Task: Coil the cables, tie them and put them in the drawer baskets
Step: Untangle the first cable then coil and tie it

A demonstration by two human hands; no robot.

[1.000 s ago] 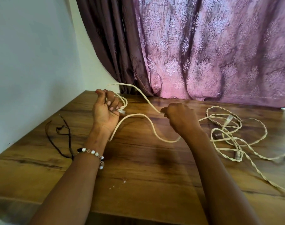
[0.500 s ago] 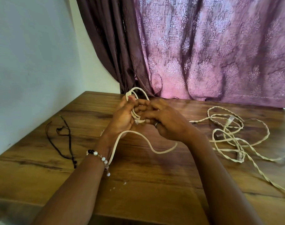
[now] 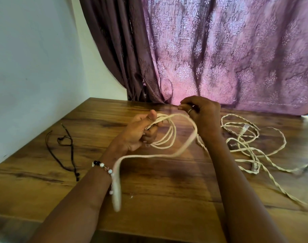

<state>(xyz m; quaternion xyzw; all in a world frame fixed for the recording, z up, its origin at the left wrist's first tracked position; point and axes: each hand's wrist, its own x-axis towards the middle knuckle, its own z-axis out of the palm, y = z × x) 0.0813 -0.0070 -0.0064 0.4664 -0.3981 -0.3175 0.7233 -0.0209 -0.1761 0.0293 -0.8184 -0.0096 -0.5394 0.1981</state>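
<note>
Cream cable (image 3: 167,137): several loops gathered in the left hand (image 3: 141,134), held above the wooden surface (image 3: 167,190) at centre. Left hand clenched on the coil, thumb up. Right hand (image 3: 202,113), farther and to the right, pinches the running length; its slack sags toward the near edge, blurred. Step in hand: coiling, not yet tied. Next move calls for laying another loop into the left hand. Tangled twisted cables (image 3: 246,146) lie at right, a thin black cord (image 3: 65,149) at left. No drawer baskets visible.
</note>
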